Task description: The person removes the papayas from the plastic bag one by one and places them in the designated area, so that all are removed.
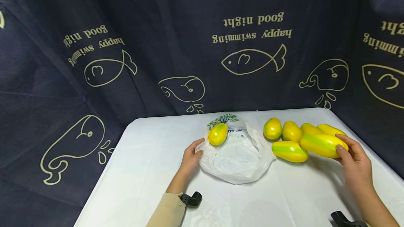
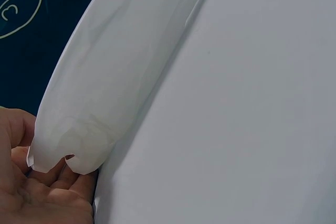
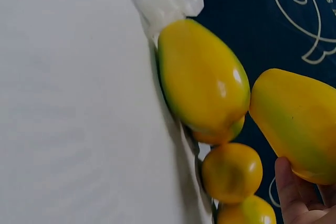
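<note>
A white plastic bag point(image 1: 236, 174) with a green leaf print lies spread with its mouth open on the table. My left hand point(image 1: 190, 155) holds the bag's left rim; in the left wrist view, the bag's edge point(image 2: 79, 129) lies between thumb and fingers. One yellow-green papaya point(image 1: 217, 134) rests at the back left of the bag's opening. To the right, my right hand point(image 1: 356, 160) grips the right end of a long papaya point(image 1: 323, 145), raised with a shadow below it. Beside it, another papaya point(image 1: 289, 151) lies close to the bag's right edge.
Several more papayas sit behind the held one, among them a rounder-looking papaya point(image 1: 273, 128) at the left of the group. All stand on a white-covered table point(image 1: 132, 185). A dark blue curtain point(image 1: 195, 52) with fish drawings hangs behind the table's back edge.
</note>
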{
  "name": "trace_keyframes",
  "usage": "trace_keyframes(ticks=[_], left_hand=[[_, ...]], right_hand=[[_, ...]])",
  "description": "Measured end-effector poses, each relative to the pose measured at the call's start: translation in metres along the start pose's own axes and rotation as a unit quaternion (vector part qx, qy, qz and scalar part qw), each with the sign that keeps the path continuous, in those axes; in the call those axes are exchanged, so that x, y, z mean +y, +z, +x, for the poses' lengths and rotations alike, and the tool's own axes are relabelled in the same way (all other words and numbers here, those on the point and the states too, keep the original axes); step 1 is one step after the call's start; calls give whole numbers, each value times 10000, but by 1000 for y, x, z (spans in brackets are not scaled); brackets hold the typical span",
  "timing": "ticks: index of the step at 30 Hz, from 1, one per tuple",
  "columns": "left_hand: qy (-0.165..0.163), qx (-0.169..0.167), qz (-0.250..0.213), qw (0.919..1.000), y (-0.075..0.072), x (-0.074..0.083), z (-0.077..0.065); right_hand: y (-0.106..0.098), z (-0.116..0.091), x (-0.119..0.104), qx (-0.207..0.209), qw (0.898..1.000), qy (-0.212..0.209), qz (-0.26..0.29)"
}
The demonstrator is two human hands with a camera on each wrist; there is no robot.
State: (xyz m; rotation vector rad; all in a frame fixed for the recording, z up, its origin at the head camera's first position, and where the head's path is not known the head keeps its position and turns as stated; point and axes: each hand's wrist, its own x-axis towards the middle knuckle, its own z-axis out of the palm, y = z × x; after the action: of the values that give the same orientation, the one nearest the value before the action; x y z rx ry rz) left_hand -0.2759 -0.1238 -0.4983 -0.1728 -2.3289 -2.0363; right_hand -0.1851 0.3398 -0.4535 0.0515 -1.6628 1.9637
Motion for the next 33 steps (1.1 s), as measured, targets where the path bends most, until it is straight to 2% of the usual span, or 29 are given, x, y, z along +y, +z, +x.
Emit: trace_keyframes(ticks=[5,10,14,17,22,25,33], left_hand=[[-73,17,15,10000,0,1,0],[-36,-6,11,10000,0,0,0],[-61,-34,-34,10000,0,0,0],[-82,-46,-37,9999,0,0,1],[-44,-39,5,10000,0,-1,1],[-44,-29,-24,10000,-1,-1,0],[-126,-61,-74,9999,-1,1,0]], right_hand=[[-10,0,2,339,9992,62,221],[-19,2,4,919,9947,452,46],[-28,3,7,1162,9900,792,-132],[-35,2,13,1137,9890,945,-38],[-47,1,24,857,9895,1153,155],[-52,1,30,757,9875,1380,-110],[-57,5,38,830,9735,1880,-1002]])
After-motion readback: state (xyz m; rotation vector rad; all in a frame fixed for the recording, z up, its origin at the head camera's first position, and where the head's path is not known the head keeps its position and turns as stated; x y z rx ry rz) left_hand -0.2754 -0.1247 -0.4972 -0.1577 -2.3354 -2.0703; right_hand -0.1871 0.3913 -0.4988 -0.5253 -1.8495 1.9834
